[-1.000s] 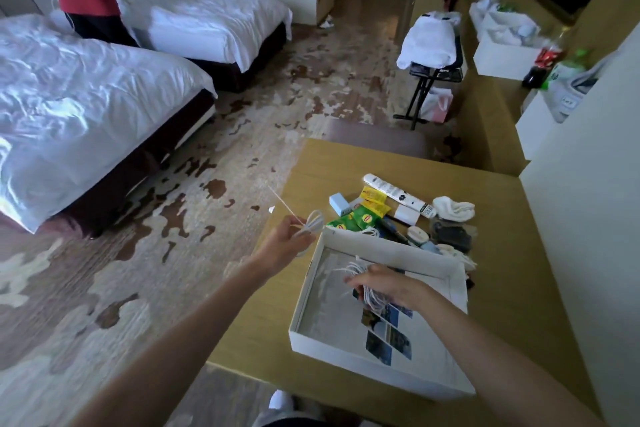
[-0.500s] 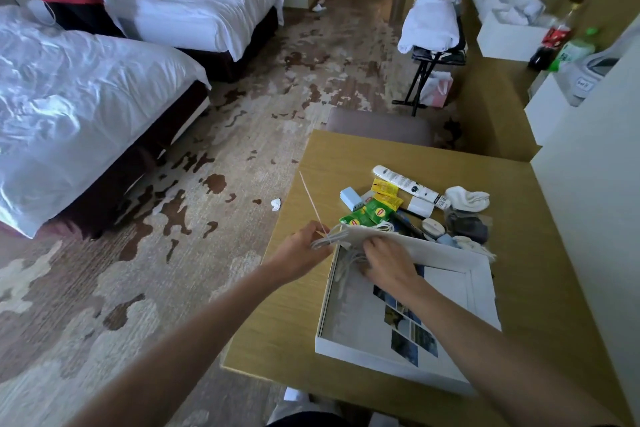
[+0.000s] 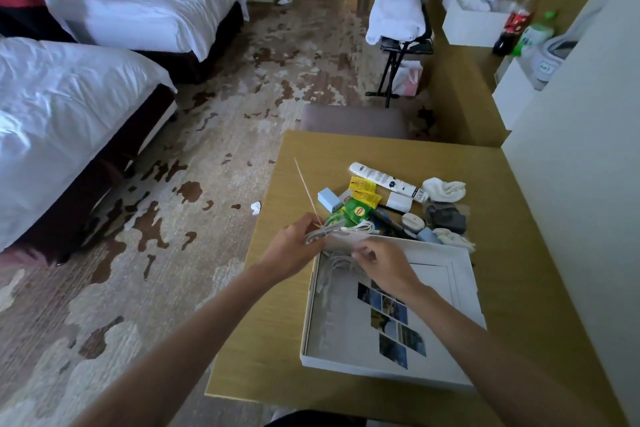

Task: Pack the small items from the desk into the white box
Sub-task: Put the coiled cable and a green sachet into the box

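Observation:
The white box (image 3: 446,253) lies open on the wooden desk (image 3: 526,288), with blue photo tiles printed on its floor. My left hand (image 3: 294,246) pinches a bundle of white cable (image 3: 353,229) at the box's far left corner; a thin strand sticks up from it. My right hand (image 3: 384,265) sits just inside that corner, fingers on more loops of the same cable. Behind the box lie small items: a white tube (image 3: 384,180), yellow and green tea packets (image 3: 360,204), a pale blue charger (image 3: 329,199), white socks (image 3: 445,189), a grey pouch (image 3: 445,217).
A brown chair back (image 3: 353,121) stands at the desk's far edge. A white wall (image 3: 581,184) borders the desk on the right. Two beds (image 3: 69,107) stand left across patterned carpet. A luggage stand with white cloth (image 3: 398,17) is farther back.
My left hand moved in from the left to the box's far corner with the cable. My right hand shifted up toward that corner. The view tilted down slightly.

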Tool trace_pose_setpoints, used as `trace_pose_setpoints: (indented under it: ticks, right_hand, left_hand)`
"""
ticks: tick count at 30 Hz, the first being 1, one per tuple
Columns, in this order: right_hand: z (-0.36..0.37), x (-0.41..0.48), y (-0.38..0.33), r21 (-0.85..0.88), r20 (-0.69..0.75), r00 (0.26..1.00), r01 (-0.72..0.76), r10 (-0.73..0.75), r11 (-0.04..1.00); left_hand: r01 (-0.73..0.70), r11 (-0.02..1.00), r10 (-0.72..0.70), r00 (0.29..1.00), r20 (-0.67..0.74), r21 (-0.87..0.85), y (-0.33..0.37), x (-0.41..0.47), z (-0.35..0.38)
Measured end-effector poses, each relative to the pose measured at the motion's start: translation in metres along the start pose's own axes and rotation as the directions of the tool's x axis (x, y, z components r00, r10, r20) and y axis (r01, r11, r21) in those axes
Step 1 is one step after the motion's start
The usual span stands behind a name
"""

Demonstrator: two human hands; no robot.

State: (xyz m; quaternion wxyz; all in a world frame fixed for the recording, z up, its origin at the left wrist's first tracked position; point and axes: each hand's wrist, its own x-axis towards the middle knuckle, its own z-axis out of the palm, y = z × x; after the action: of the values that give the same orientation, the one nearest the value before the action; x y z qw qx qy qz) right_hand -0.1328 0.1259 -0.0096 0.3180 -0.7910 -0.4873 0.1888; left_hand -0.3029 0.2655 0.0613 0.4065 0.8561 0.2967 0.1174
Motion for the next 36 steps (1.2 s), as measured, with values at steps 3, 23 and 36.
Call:
trace_pose_setpoints:
  ticks: [3,23,36]
  right_hand:
    - [-0.030,-0.015,0.011,0.377,0.104,0.980,-0.196,0.169,0.905]
    - [0.008,-0.040,0.032,0.272,0.248,0.917,-0.374,0.311,0.886]
    - [-0.009,-0.041,0.033,-0.118,0.090,0.986,-0.131,0.142,0.984]
  left_hand:
    - [-0.068,0.997,0.066,0.991,0.113,0.018,0.014,0.008,0.013]
    - [-0.555,0.455,0.378,0.828,0.414,0.696,-0.002,-0.004,0.057]
    - [-0.417,0.435,0.112,0.905,0.411,0.798,0.000,0.004,0.083]
